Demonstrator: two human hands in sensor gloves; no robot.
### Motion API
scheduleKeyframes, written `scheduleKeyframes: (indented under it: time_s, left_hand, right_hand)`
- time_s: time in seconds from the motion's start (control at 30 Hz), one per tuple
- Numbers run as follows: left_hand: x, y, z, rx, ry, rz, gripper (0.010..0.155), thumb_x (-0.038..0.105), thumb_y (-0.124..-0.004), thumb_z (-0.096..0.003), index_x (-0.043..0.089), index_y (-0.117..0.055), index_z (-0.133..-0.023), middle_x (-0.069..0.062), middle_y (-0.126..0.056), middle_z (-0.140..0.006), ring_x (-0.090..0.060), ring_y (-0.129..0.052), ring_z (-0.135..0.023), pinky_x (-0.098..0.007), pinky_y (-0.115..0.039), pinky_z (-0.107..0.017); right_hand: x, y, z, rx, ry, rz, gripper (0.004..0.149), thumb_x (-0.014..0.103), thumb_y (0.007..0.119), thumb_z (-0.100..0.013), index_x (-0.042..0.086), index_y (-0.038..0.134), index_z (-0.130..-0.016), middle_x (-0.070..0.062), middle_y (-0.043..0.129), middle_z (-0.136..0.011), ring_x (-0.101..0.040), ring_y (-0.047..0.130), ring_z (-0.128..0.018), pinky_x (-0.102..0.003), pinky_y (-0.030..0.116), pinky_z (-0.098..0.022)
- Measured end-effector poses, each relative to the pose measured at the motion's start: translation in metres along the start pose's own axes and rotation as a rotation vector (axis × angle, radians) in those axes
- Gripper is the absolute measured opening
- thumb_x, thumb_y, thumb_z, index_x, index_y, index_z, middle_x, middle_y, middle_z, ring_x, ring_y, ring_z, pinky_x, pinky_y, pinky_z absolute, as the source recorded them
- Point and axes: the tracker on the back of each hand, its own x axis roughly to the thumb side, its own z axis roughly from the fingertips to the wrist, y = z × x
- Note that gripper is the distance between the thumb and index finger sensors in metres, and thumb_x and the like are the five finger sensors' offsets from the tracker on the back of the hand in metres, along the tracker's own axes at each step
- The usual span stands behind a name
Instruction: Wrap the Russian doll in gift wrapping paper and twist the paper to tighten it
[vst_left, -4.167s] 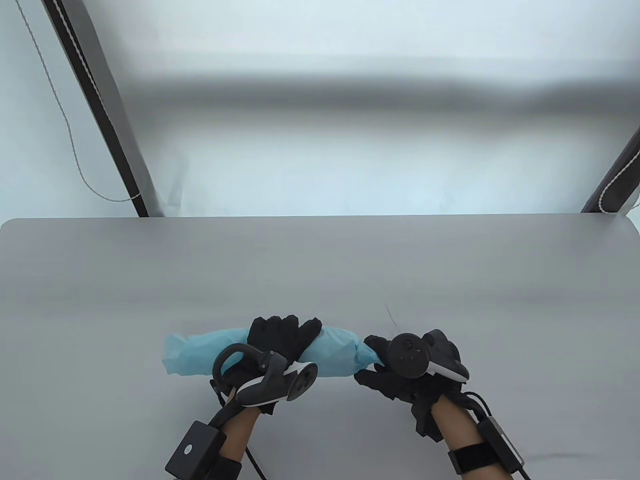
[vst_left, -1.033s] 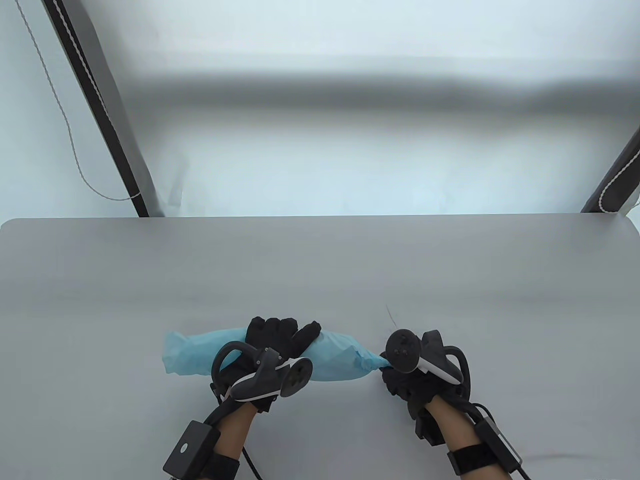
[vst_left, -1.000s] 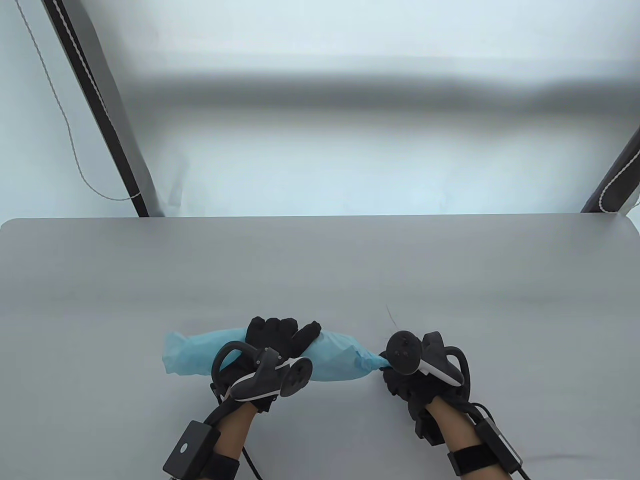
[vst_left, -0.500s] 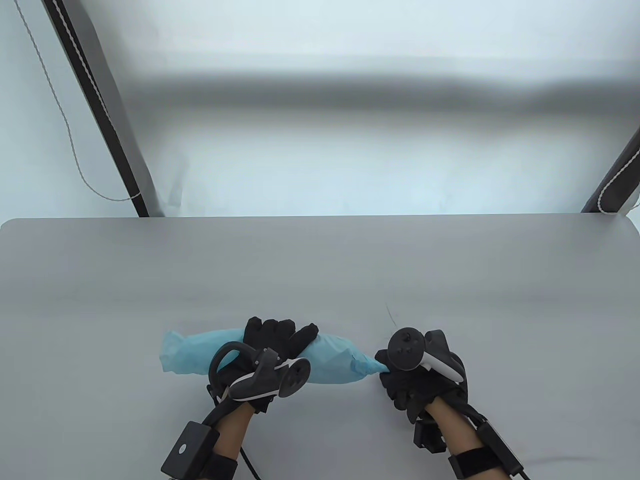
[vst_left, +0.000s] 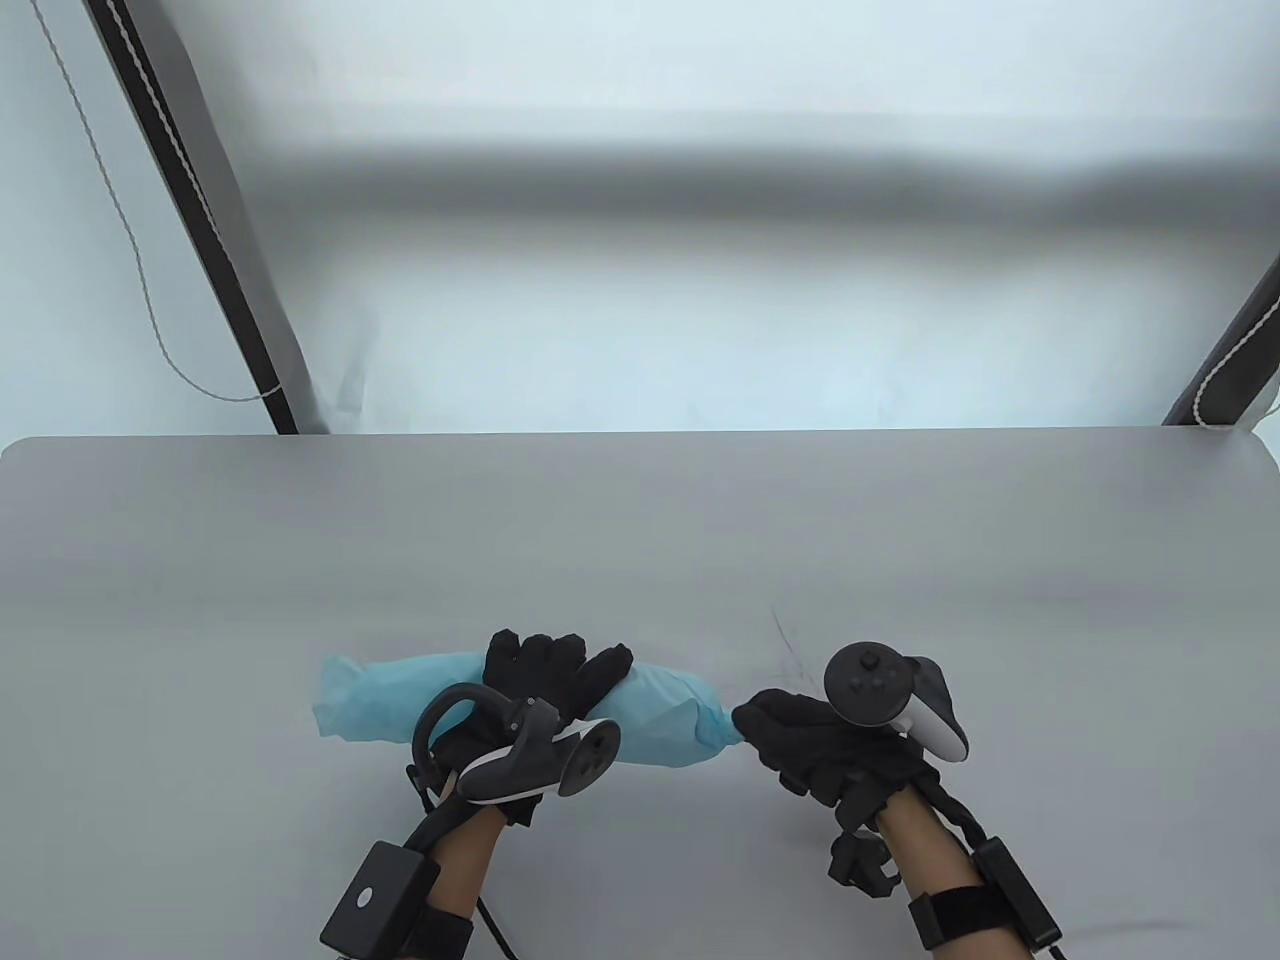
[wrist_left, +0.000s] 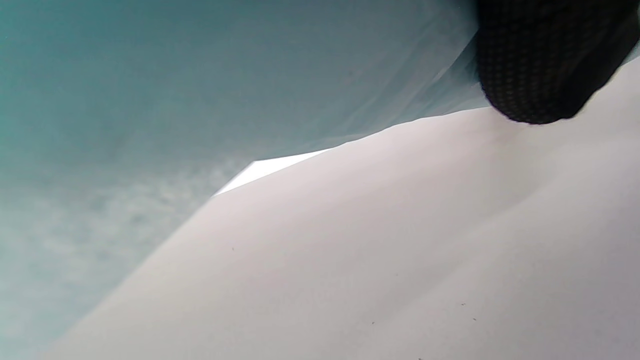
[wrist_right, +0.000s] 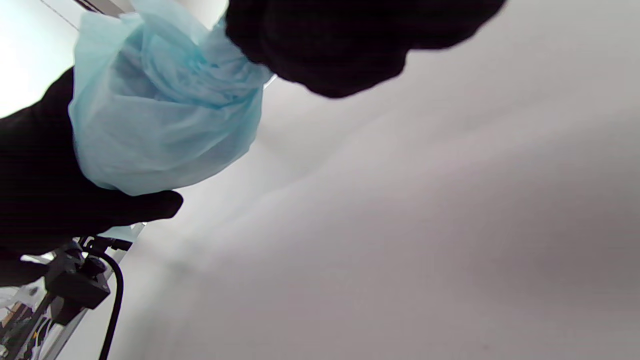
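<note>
Twisting of the right end is the step in hand. The blue paper (vst_left: 650, 715) lies as a roll on the desk (vst_left: 640, 540) near its front edge, and the doll must be inside it, since none of it shows. The left hand (vst_left: 545, 690) is curled over the middle of the roll and pins it down. The right hand (vst_left: 815, 745) meets the bunched right tip; in the right wrist view its fingers (wrist_right: 350, 45) are closed on the gathered paper (wrist_right: 165, 105), so it pinches that end.

The right end looks drawn into a tight knot, while the left end (vst_left: 345, 695) is wide and loose. By this reading the next move calls for swapping roles: the right hand steadies the roll and the left hand gathers the open end and turns it, without letting the doll slide out.
</note>
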Motion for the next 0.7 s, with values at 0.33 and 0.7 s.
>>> scheduleKeyframes:
  time_s: [0.33,0.7]
  left_hand:
    - [-0.006,-0.001,0.002,0.024,0.011,0.048,0.110,0.065,-0.099,-0.0338,0.043,-0.024,-0.111,-0.008,-0.056,-0.119,-0.038,-0.065,-0.105,-0.073,-0.046,-0.074]
    - [-0.004,0.005,-0.001,-0.006,-0.024,0.209,0.110,0.066,-0.100,-0.0321,0.036,-0.034,-0.114,-0.010,-0.067,-0.115,-0.039,-0.077,-0.100,-0.070,-0.060,-0.069]
  right_hand:
    - [0.005,0.003,-0.001,0.000,-0.010,-0.048,0.051,0.028,0.083,-0.058,0.015,0.067,-0.104,-0.007,0.089,-0.079,-0.030,0.088,-0.080,-0.053,0.078,-0.062]
    - [0.035,0.004,0.016,-0.403,-0.222,0.528,0.044,0.025,0.094,-0.044,0.026,0.084,-0.087,-0.004,0.097,-0.069,-0.024,0.092,-0.074,-0.048,0.078,-0.067]
